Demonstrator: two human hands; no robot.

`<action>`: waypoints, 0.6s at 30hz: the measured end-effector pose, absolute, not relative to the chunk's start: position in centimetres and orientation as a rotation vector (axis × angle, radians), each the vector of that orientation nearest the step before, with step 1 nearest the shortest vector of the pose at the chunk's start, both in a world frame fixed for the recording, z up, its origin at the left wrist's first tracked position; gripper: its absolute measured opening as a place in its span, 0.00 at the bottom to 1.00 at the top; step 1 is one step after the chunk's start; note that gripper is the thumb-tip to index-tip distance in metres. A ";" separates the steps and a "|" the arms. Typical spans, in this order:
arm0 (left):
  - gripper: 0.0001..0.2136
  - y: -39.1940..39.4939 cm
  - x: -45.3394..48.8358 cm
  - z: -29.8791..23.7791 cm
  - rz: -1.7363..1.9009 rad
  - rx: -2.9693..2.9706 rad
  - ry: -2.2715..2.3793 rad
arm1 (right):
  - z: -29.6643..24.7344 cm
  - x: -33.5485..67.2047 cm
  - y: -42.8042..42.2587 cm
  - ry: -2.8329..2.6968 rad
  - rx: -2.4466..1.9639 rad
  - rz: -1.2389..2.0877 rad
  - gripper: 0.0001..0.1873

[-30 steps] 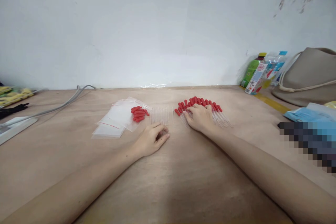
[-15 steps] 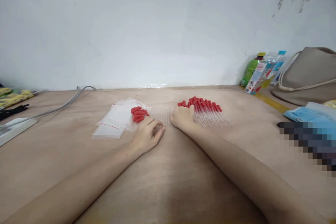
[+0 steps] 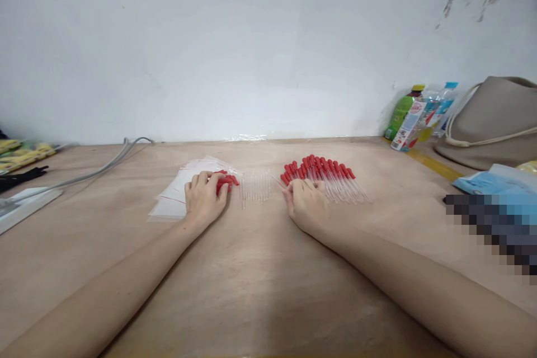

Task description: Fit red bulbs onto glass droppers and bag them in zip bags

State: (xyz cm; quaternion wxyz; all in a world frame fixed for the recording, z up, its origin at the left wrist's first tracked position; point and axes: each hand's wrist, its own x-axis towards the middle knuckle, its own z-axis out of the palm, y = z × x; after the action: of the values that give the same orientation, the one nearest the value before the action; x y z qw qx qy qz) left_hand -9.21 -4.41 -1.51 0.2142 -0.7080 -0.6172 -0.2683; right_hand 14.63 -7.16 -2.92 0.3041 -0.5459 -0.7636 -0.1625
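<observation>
My left hand (image 3: 206,198) reaches over a small pile of red rubber bulbs (image 3: 225,183), its fingers apart and bent around them. White zip bags (image 3: 169,201) lie partly under that hand and the bulbs. My right hand (image 3: 308,201) is closed on a thin clear dropper tube (image 3: 277,180), which points up and left from the fingertips. Loose clear tubes (image 3: 255,187) lie in a row between my hands. Behind and beside my right hand is a cluster of droppers with red bulbs (image 3: 323,168) fitted on clear tubes.
Bottles (image 3: 403,112) and a carton (image 3: 409,126) stand by the wall at the back right, beside a grey drawstring bag (image 3: 493,117). A blue packet (image 3: 486,184) lies in front. On the left, a grey cable (image 3: 100,170) runs to a white strip (image 3: 29,210).
My left hand has moved left onto the red bulbs. My right hand has shifted slightly right and nearer, and a clear tube now shows in its fingertips.
</observation>
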 end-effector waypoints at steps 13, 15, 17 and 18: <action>0.08 -3.3 -10.3 -1.6 -0.745 -2.051 -1.664 | -4.0 19.8 -9.3 -2.147 -1.080 -0.292 0.12; 0.07 -3.4 -10.2 -1.6 -0.738 -2.048 -1.639 | -3.9 19.7 -9.2 -2.173 -1.086 -0.280 0.11; 0.06 -3.5 -10.1 -1.4 -0.745 -2.030 -1.619 | -3.8 19.6 -9.2 -2.171 -1.098 -0.241 0.10; 0.05 -3.6 -10.0 -1.3 -0.764 -2.017 -1.613 | -3.7 19.6 -9.2 -2.163 -1.105 -0.211 0.09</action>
State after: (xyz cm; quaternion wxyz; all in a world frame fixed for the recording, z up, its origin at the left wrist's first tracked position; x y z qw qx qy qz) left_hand -10.01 -3.58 -1.34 0.2224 -0.7302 -0.5838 -0.2766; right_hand 19.63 -9.18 -3.70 0.3444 -0.4255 -0.8329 -0.0814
